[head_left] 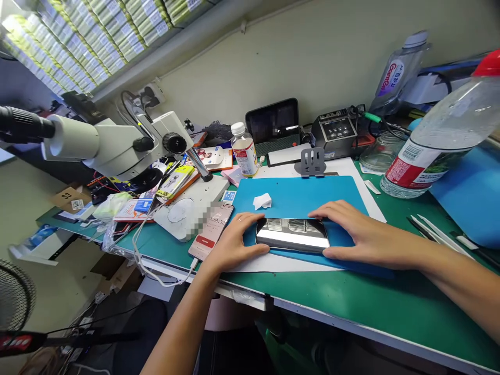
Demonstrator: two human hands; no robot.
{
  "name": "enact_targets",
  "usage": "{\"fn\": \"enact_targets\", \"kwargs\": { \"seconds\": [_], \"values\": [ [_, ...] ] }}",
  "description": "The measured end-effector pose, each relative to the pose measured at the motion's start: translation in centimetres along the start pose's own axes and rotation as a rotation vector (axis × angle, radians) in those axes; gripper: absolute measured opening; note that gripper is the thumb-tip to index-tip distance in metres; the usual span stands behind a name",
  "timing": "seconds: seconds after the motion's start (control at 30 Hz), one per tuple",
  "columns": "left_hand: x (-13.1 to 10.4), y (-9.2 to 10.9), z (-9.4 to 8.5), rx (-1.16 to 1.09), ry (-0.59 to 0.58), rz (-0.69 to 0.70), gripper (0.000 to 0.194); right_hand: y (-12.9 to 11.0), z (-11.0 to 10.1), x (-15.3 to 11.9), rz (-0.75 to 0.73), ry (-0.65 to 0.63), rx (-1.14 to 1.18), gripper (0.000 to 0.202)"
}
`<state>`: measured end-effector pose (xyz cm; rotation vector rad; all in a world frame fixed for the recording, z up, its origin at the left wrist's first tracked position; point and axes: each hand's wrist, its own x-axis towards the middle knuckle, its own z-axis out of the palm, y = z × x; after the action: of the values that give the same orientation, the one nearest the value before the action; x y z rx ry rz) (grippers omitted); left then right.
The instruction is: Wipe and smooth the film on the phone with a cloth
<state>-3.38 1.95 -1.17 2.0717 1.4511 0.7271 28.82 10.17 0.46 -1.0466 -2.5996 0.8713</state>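
A smartphone (292, 240) with a dark, glossy screen lies sideways over the blue mat (300, 195); the screen mirrors a bright strip. My left hand (236, 242) grips its left end, thumb at the near edge and fingers at the far edge. At the other end, my right hand (353, 234) holds it the same way between thumb and fingers. A crumpled white tissue (262, 201) rests on the mat beyond the phone. Beside my left hand lies a second phone (213, 229), its screen lit with a timer and a white cable plugged in.
A microscope (113, 146) on a white base stands at the left. Behind the mat are a small bottle (244, 150), a grey metal stand (311, 162) and a soldering station (335, 134). A large water bottle (433, 140) and several tweezers-like tools (439, 234) are at the right.
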Motion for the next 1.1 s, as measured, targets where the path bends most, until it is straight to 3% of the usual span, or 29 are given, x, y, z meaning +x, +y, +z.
{"fn": "enact_targets", "kwargs": {
  "seconds": [0.17, 0.33, 0.5, 0.6, 0.83, 1.1],
  "values": [
    [0.5, 1.2, -0.9, 0.072, -0.011, 0.027, 0.066, -0.1, 0.0, -0.2, -0.025, -0.003, -0.027, 0.074],
    [4.6, 2.9, -1.5, 0.202, 0.089, 0.01, 0.041, 0.1, -0.3, -0.4, -0.002, -0.035, -0.007, 0.084],
    [8.4, 1.8, -1.5, 0.352, 0.11, -0.061, 0.007, 0.4, -0.4, -0.3, 0.026, -0.013, 0.038, 0.082],
    [7.3, 1.5, -2.2, 0.392, 0.125, -0.039, 0.011, 0.1, -0.4, -0.2, 0.014, 0.003, 0.061, 0.083],
    [0.9, 1.4, -3.4, 0.36, 0.044, 0.085, 0.015, -0.1, -0.3, -0.9, 0.002, 0.073, 0.178, 0.099],
    [0.8, 0.9, -1.6, 0.318, -0.011, 0.117, 0.017, 0.2, -0.3, -0.9, -0.034, 0.06, 0.198, 0.102]
  ]
}}
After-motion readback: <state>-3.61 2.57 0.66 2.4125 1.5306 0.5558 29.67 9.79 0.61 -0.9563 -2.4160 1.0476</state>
